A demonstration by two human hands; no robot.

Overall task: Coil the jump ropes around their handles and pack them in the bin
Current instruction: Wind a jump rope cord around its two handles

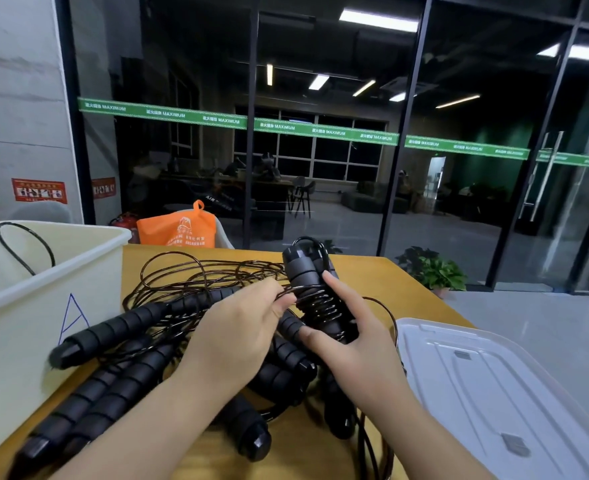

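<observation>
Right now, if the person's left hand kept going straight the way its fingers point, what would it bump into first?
Probably the pair of black foam handles wrapped with thin black cord, held by the right hand. The left hand pinches that cord, fingertips aimed at the bundle; depth is unclear.

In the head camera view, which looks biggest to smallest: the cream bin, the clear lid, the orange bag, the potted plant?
1. Cream bin, though it sits nearest the camera.
2. Clear lid, also near.
3. Orange bag and potted plant look alike; both are farther off, so no ranking.
</observation>
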